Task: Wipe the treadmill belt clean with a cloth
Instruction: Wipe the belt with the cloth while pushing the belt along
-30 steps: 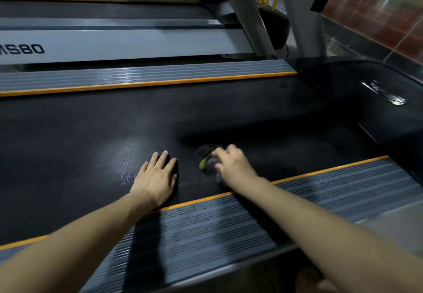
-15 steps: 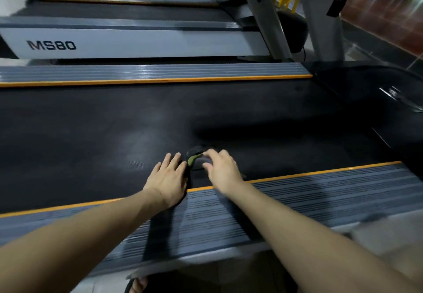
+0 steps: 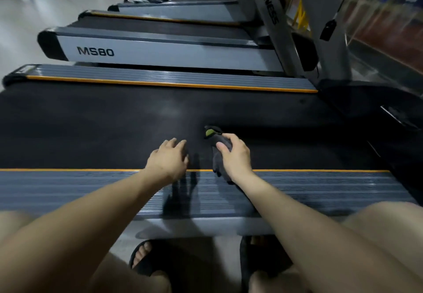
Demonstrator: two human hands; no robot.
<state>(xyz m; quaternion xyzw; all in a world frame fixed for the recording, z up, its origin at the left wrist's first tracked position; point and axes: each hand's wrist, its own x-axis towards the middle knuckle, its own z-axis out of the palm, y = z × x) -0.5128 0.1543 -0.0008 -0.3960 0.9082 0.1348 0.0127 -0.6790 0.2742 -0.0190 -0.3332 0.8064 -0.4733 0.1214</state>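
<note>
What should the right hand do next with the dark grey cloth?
Probably push the dark grey cloth with the green patch away across the black treadmill belt: the right hand grips it at the near orange-edged rail, with belt beyond. The left hand holds nothing.
</note>
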